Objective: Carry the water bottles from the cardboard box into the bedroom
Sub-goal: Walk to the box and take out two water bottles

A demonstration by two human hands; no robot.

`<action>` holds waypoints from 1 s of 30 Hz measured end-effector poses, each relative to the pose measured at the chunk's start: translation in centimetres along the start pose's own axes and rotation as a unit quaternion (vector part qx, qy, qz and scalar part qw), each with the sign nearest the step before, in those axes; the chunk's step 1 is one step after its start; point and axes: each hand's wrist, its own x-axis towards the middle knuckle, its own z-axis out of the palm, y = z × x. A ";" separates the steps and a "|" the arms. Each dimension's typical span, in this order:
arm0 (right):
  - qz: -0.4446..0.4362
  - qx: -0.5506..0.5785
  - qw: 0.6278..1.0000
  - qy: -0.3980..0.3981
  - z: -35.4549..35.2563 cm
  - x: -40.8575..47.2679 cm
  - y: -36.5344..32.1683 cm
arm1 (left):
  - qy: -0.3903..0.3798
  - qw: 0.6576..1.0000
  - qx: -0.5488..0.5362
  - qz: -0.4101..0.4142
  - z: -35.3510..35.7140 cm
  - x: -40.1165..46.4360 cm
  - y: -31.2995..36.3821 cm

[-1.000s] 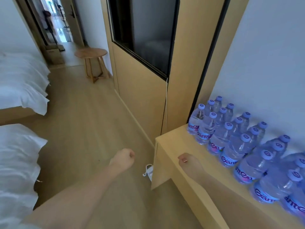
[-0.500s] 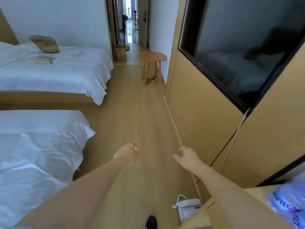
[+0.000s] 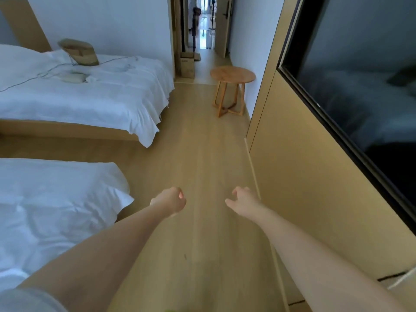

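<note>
No water bottle is in view. A cardboard box (image 3: 187, 65) stands on the floor at the far doorway, beside the door frame. My left hand (image 3: 170, 202) is held out over the wooden floor with its fingers curled into a fist and nothing in it. My right hand (image 3: 242, 200) is stretched out beside it, fingers loosely bent, thumb out, holding nothing. The two hands are apart and touch nothing.
Two beds with white sheets lie on the left, the near bed (image 3: 56, 199) and the far bed (image 3: 90, 97) with a brown bag (image 3: 78, 51) and cables. A round wooden table (image 3: 233, 75) stands by the right wall. A wood panel with dark glass (image 3: 360, 97) runs along the right. The floor strip leads to the doorway (image 3: 206, 30).
The view has turned left, away from the shelf with the bottles, toward the doorway. The bottles have left the view. Both empty hands stay out in front, now over the floor.
</note>
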 end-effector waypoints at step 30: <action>0.003 0.021 1.000 -0.022 -24.5 68.1 -11.0 | -0.029 0.999 0.003 0.013 -23.6 68.7 13.6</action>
